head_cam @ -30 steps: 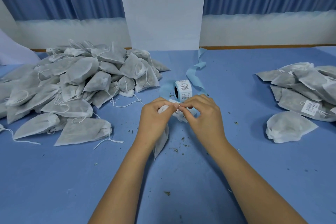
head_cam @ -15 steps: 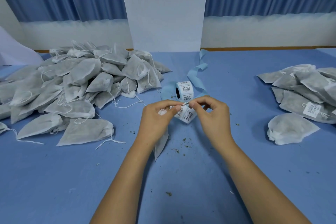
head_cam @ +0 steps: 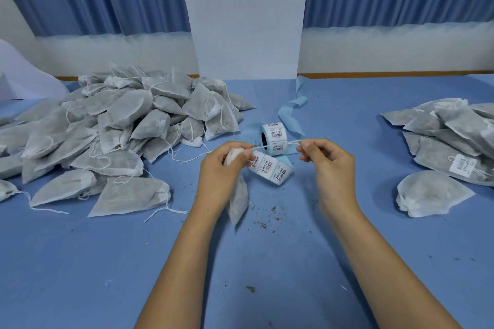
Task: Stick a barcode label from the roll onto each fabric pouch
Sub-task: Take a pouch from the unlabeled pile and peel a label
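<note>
Left hand (head_cam: 223, 168) grips the gathered neck of one pouch (head_cam: 238, 201). The pouch body hangs below the fist, above the table (head_cam: 267, 262).

Right hand (head_cam: 330, 165) pinches the end of the pouch's string (head_cam: 275, 145) between thumb and forefinger. The string is taut between the hands and crosses in front of the roll (head_cam: 274, 133).

The roll sits on the table just behind the hands, core hole facing left, barcode labels outward. A loose strip (head_cam: 271, 171) of labels lies flat under the string, between the hands. Blue backing (head_cam: 291, 112) trails from the roll toward the wall.

Big pile (head_cam: 120, 128) of pouches on the left. Smaller stack (head_cam: 449, 131) on the right, with a label (head_cam: 462, 165) showing on one pouch there. Lone pouch (head_cam: 430, 196) lies just in front of the stack. Crumbs (head_cam: 267, 218) are scattered on the table near the held pouch.
</note>
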`<state>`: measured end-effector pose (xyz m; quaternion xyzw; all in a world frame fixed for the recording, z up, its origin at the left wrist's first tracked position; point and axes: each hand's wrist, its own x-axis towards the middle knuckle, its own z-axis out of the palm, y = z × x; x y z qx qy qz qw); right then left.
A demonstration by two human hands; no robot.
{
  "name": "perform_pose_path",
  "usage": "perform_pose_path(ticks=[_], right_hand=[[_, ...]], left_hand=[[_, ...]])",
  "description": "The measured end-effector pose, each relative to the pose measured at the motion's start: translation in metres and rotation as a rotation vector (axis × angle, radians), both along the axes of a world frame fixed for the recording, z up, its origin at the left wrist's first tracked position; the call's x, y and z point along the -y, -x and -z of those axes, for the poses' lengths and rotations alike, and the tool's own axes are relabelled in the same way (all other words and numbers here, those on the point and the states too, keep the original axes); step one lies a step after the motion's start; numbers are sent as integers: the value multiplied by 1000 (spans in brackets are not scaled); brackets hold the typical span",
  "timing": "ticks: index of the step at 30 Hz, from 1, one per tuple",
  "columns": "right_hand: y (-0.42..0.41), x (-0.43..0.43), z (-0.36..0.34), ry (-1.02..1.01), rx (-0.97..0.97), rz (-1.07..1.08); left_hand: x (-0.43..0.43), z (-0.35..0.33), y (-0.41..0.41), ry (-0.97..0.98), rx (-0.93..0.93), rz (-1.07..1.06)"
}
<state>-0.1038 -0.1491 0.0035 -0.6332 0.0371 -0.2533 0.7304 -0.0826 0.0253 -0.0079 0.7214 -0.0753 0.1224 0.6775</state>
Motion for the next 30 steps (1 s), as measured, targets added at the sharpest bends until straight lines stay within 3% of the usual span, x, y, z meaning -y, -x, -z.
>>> perform_pose_path(ticks=[4, 8, 12, 15, 18, 22, 24, 26, 30], right_hand=[[12, -22, 2, 214, 58, -286], [15, -36, 12, 500, 90, -312], [14, -37, 14, 414, 60, -460], [14, -39, 14, 297, 55, -534], [13, -40, 15, 246, 67, -435], [7, -31, 15, 162, 67, -263], [7, -30, 15, 208, 64, -289], [7, -28, 13, 303, 75, -341], [-7, 4, 9, 616, -60, -181]], left_hand=[[-1, 0, -5, 369, 30, -63], [-4, -5, -4, 732, 76, 58], [-2, -9, -2, 828, 151, 102], [0, -10, -1, 798, 173, 76], [0, -10, -1, 697, 140, 78], [5, -5, 2, 202, 135, 113], [10, -1, 3, 76, 185, 95], [9, 1, 3, 67, 212, -27], [-4, -1, 0, 41, 237, -296]])
